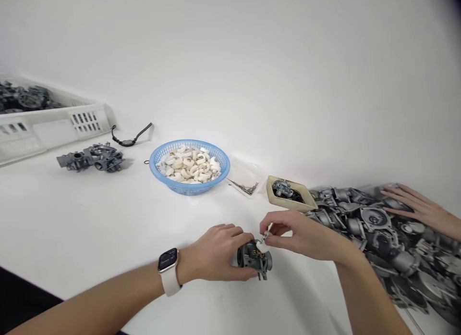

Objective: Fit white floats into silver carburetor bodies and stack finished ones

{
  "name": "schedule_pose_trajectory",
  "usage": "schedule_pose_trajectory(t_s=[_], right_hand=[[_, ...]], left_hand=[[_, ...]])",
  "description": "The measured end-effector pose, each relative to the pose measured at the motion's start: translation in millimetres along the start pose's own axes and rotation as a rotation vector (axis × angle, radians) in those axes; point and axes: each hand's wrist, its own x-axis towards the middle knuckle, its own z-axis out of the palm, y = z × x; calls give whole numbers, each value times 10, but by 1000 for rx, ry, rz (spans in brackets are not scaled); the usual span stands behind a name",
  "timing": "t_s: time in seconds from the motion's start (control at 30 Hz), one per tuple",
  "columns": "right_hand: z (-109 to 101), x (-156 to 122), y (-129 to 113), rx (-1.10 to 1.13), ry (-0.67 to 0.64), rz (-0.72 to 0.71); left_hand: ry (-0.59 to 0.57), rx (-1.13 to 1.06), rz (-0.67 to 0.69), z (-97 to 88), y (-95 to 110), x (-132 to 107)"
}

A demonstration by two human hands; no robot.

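Note:
A grey metal carburetor body (255, 264) rests on the white table, its open underside with brass jets facing up. My left hand (219, 252), with a watch on its wrist, is closed around the left side of it. Between thumb and fingertips my right hand (288, 233) pinches a white carburetor float (262, 246) by its small metal end. The float sits right over the open side of the carburetor; whether it touches the jets I cannot tell. Behind them, a blue basket (154, 169) is filled with more white floats.
Assembled carburetors (93, 157) lie at left beside a white crate (54, 128) of similar parts and a dark wristwatch (127, 142). Thin pins (247, 187) lie in a clear tray near a cream box (308, 198). Another person's hand (421, 207) rests on the carburetor pile (374, 219).

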Motion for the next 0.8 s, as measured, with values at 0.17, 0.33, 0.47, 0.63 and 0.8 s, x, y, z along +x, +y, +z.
schedule_pose_trajectory(t_s=[0.17, 0.33, 0.47, 0.63, 0.8], right_hand=[[-5, -65, 62, 55, -23, -23], [29, -122, 123, 117, -37, -25], [37, -82, 164, 164, -54, 6], [-13, -83, 242, 205, -30, 29], [19, -129, 159, 122, -34, 57]], left_hand=[[-50, -70, -34, -40, 47, 20], [-68, -88, -50, -46, 73, 24], [-45, -74, -63, -3, 40, 11], [88, -108, -65, 46, -9, -20], [162, -58, -57, 40, -7, -36]])
